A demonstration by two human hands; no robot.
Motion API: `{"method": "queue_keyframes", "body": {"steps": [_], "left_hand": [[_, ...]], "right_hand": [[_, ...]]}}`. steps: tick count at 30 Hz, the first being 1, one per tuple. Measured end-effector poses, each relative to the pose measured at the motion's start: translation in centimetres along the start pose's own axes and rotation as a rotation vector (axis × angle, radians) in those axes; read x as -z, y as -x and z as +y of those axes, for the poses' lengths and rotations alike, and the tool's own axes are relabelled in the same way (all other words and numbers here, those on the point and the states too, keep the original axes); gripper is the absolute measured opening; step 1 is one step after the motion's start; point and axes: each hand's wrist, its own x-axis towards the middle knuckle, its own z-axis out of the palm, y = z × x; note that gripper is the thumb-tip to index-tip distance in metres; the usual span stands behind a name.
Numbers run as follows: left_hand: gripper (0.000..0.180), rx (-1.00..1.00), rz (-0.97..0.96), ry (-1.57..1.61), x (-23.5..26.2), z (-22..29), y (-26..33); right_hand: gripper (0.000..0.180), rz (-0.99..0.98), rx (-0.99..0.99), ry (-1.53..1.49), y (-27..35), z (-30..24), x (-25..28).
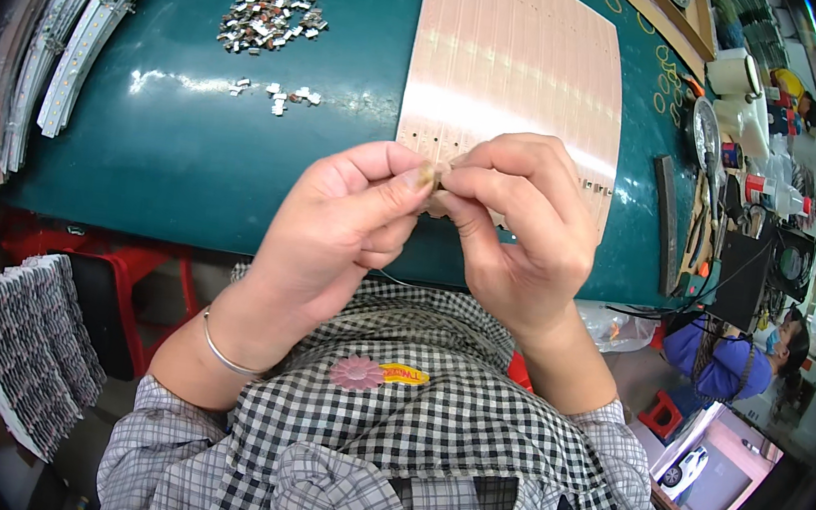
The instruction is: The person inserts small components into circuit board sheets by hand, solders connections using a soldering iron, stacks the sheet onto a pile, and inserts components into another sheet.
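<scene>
My left hand and my right hand meet at the near edge of a pale copper-coloured panel. Both hands are closed in a pinch, thumbs against fingertips, around a tiny dark piece. Fingers cover most of that piece, so its kind cannot be made out. The panel is scored into long parallel strips, with small holes along its near edge. A few small parts sit on its near right corner. To the left lies a loose heap of small white, brown and metal parts, and nearer me a few single ones.
Long LED strips are stacked at the far left of the green table. Yellow rings, a dark bar, a tape roll and bottles occupy the right. A red stool stands below left; another person sits at right.
</scene>
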Motion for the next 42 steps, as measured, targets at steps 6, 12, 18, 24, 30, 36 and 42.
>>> {"method": "queue_keyframes", "body": {"steps": [6,12,18,24,30,36,42], "left_hand": [[0.013,-0.207,0.048,-0.287,0.6,-0.5,-0.2],[0.02,-0.908,0.562,-1.567,3.6,4.4,-1.3],[0.015,-0.804,0.561,-1.65,4.4,4.4,-2.1],[0.01,-0.829,0.574,-1.55,4.0,4.3,-1.7],[0.01,-0.806,0.583,-1.368,3.9,4.2,-1.6],[0.011,-0.624,0.317,-0.864,3.1,3.2,-0.7],[0.011,-0.19,0.048,-0.24,2.4,2.0,-0.2]], "right_hand": [[0.02,-0.049,0.029,0.023,0.0,0.0,0.4],[0.012,-0.197,-0.249,0.065,-0.1,3.7,1.2],[0.011,-0.261,-0.282,0.137,0.2,4.5,0.7],[0.011,-0.263,-0.249,0.176,0.3,4.4,0.6],[0.011,-0.258,-0.222,0.214,0.5,4.5,0.3],[0.01,-0.229,-0.152,0.305,0.8,4.6,-0.2],[0.019,-0.142,-0.264,0.136,-0.1,1.8,0.9]]}}
